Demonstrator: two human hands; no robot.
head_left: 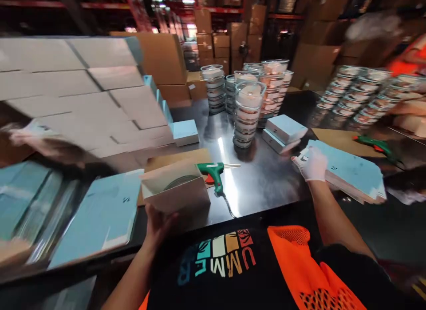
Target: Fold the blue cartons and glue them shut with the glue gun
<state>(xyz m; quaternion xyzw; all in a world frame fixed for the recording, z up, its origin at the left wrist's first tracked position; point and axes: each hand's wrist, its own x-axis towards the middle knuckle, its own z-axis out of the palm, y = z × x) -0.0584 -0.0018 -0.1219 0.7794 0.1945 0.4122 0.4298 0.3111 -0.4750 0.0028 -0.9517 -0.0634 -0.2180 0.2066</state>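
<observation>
At right of the frame, the stack of flat pale-blue cardboard pieces (354, 165) extends rightward from the white-gloved right hand (314, 163), long axis running upper left to lower right; that hand is nearer. Right arm reaches out from lower right, hand at the stack's left end; blur, can't tell if its fingers pinch anything. Lower centre: bare left hand (159, 223) grips the open white-grey cardboard box (191, 196) at its near left corner, thumb apart from the other fingers.

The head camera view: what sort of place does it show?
Probably a warehouse packing area: red racks stand in the background, cardboard boxes are stacked there, and the left hand holds an open box.
</observation>
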